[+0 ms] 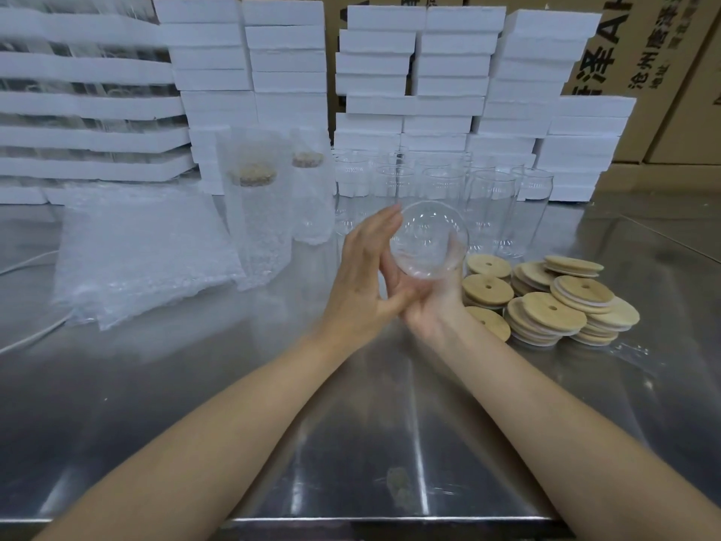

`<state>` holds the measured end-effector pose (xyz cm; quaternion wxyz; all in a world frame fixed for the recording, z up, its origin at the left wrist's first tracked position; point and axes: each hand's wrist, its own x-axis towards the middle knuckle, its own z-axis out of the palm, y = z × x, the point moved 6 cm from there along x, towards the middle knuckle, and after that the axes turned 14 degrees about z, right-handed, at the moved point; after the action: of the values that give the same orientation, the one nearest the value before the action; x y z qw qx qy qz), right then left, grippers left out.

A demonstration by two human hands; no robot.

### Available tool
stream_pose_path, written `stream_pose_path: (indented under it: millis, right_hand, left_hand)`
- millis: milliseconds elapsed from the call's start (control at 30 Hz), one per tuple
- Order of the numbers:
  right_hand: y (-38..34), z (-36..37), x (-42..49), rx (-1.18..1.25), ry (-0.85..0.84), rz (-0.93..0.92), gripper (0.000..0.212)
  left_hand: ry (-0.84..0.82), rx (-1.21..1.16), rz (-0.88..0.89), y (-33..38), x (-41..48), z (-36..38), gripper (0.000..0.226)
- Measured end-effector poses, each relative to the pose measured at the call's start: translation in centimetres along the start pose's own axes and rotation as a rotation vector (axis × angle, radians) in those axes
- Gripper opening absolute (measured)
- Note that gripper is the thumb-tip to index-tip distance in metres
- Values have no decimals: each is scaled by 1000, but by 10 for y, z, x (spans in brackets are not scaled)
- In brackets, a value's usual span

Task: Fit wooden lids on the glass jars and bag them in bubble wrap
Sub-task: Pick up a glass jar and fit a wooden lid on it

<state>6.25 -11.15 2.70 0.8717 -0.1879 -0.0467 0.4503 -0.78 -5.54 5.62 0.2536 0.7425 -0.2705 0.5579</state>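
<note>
While the right grip (433, 302) clasps the tilted glass jar (429, 240) from beneath, the left grip (363, 267) rests released, fingers straight, against its left side.

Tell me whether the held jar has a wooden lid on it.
No: the glass jar gripped by the right hand shows clear glass throughout, and the wooden lids lie piled beside it.

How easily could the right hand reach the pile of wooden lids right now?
Probably yes: the wooden lids lie just beside the right hand on the table, nothing between. But its fingers are wrapped round the glass jar, so the left hand would likely have to take that first.
</note>
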Motion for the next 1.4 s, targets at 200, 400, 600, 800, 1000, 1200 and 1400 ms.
stream_pose_path:
  millis: [200, 400, 600, 800, 1000, 1200, 1400]
  right_hand:
    - [16, 1, 5, -79, -37, 139, 80]
    - [-6, -12, 11, -221, 56, -48, 75]
    - [-28, -14, 4, -357, 186, -325, 48]
    - [-29, -3, 3, -671, 163, -328, 42]
    - [-26, -3, 3, -936, 176, -378, 78]
    - [-33, -1, -1, -1136, 303, -501, 71]
    - [-32, 1, -1, -1453, 287, -472, 65]
  left_hand:
    - [52, -3, -43, 2, 1, -4, 91]
    - [39, -55, -170, -11, -6, -2, 102]
    - [227, -322, -556, -37, -15, -3, 84]
    - [278, -757, -1088, -64, -38, 7, 62]
    - [63, -743, -1158, -67, -46, 20, 75]
    - [-144, -379, -829, -61, -42, 12, 68]
    - [-218, -250, -760, -58, -39, 14, 93]
